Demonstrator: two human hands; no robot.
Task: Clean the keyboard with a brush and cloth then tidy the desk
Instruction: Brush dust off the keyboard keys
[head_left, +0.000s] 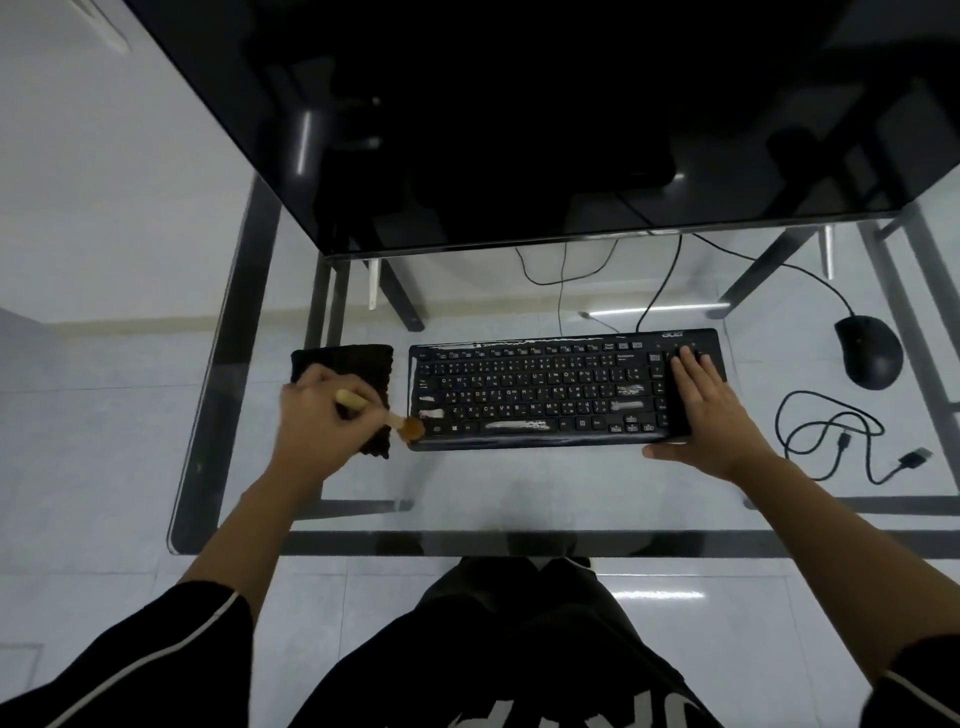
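Observation:
A black keyboard (545, 389) lies on the glass desk (519, 493), with pale smears on some keys. My left hand (317, 421) grips a small wooden-handled brush (384, 413); its brown bristles touch the keyboard's front left corner. My right hand (701, 410) rests flat on the keyboard's right end, fingers straight over the number pad and thumb along the front edge. A dark cloth (358, 369) lies just left of the keyboard, partly hidden under my left hand.
A large dark monitor (519, 130) stands behind the keyboard. A black mouse (870, 358) sits at the right, with a loose coiled cable (831, 436) in front of it. Thin cables (660, 291) run back from the keyboard. My knees are below the desk's front edge.

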